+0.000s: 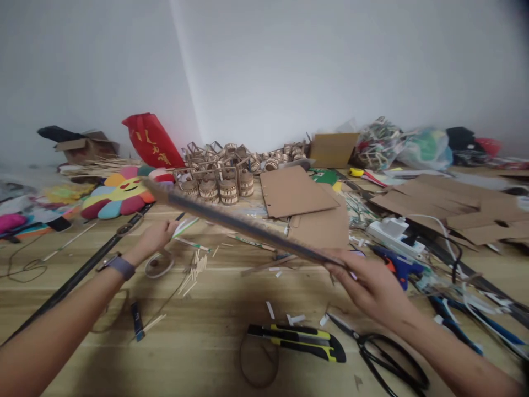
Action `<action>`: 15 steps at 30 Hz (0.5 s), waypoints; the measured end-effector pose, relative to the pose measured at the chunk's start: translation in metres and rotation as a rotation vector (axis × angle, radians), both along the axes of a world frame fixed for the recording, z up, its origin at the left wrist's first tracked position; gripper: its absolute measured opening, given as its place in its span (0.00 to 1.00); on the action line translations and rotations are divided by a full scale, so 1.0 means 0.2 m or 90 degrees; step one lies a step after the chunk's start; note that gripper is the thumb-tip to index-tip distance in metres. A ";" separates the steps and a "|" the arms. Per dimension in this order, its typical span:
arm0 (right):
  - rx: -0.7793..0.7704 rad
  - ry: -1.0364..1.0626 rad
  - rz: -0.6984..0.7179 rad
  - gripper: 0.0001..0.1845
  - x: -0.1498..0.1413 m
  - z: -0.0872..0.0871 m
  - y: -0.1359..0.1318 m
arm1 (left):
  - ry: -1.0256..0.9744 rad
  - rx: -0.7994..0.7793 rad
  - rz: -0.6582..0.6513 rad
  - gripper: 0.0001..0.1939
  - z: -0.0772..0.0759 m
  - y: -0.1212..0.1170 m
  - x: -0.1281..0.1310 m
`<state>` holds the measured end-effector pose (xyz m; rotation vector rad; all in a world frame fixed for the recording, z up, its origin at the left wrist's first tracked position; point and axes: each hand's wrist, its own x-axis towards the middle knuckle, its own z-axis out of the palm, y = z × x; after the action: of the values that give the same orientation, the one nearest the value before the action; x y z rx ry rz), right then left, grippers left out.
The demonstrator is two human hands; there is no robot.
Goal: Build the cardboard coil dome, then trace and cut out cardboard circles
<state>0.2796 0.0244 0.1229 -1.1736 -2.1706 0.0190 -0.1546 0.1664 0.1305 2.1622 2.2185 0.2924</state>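
My right hand [367, 281] grips one end of a long, thin brown strip with a dark edge [239, 223], perhaps cardboard seen edge-on. The strip slants up and left above the table and is blurred. My left hand [157, 240], wearing a wristband, is closed near a thin white and green strip [185, 227]; what its fingers hold is hard to make out. Below lie a yellow and black box cutter [306, 341] and black-handled scissors [384, 358]. A ring of tape [159, 264] and small wooden sticks [198, 267] lie near my left wrist.
Several small slatted wooden buckets [227, 190] stand at the back, beside cardboard sheets [295, 190]. A flower cushion [124, 193] and red bag [152, 140] are at left. Right are a power strip [394, 240], a blue glue gun [400, 267], pliers [454, 322] and cardboard pieces [446, 204].
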 end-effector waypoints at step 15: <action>0.052 -0.371 -0.275 0.18 0.32 0.06 1.08 | 0.073 -0.111 -0.175 0.15 -0.36 -0.03 0.67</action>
<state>0.3434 0.2401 0.1347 -1.7339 -2.3018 -0.6652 -0.0209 0.1600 0.0581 2.3973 1.8799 -0.0342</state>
